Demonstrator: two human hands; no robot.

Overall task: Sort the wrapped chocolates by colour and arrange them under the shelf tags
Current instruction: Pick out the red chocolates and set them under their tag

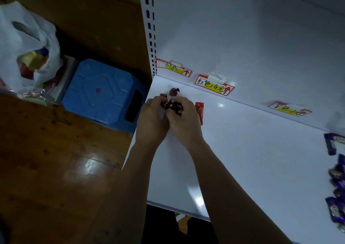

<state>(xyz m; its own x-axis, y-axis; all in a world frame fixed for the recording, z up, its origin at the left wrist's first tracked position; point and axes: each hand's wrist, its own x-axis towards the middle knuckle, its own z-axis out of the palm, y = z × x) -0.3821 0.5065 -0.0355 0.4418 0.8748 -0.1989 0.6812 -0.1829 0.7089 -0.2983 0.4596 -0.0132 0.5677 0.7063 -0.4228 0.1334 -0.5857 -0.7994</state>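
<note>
Shelf (pixel 242 150) with dark red chocolates (pixel 172 106) gathered at its left end.
A blue stool (pixel 104 92) and a white plastic bag (pixel 28 44) are to its left. The left hand (pixel 153 118) and right hand (pixel 184 122), fingers curled, grip the cluster of chocolates near the back wall, left of the middle tag (pixel 214 85). Purple chocolates (pixel 336 178) line the right edge. A red bar (pixel 199 113) lies just right of the right hand, long axis back-to-front. One round chocolate (pixel 174 91) sits just behind the hands.
</note>
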